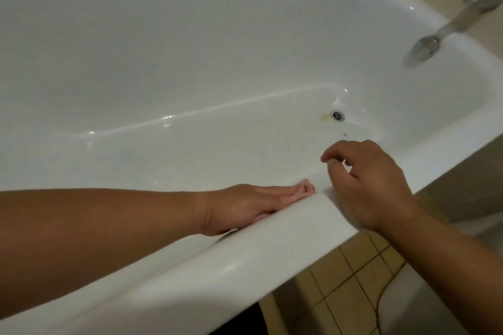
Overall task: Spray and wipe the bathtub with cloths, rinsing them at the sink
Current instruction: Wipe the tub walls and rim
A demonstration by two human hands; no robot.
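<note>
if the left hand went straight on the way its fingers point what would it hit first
Likely the right hand, resting on the bathtub rim just past the pink cloth under the left hand. Depth is unclear; it might slip by just below it.

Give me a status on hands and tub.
Left hand flat, pressing pink cloth on near inner wall of tub. Right hand on rim, loosely curled, holding nothing. Nothing in the way; yellowish stain by drain.
</note>
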